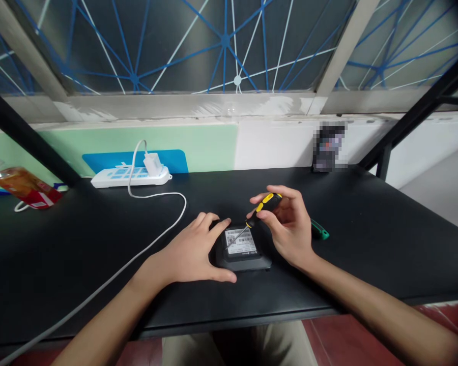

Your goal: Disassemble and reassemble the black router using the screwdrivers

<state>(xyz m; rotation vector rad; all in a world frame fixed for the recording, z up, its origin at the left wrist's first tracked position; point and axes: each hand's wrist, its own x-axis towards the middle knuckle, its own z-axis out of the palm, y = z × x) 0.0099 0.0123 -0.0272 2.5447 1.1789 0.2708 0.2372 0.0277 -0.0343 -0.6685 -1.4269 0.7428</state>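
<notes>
Left hand [189, 250] spread wide on the left side of a black device [242, 262], fingertips at its far edge, thumb by its near edge. Device lies on the black worktop [351, 264], white label [239, 241] facing up. Right hand [292, 227]: grip closed around the black-and-yellow handle of a screwdriver [265, 207], between thumb and fingers; shaft slants down across the label, tip near its left edge; contact cannot be told. Green-handled tool [320, 230] just beside the right hand, partly hidden. Power strip [125, 176] and white cable [152, 241] beyond and left.
</notes>
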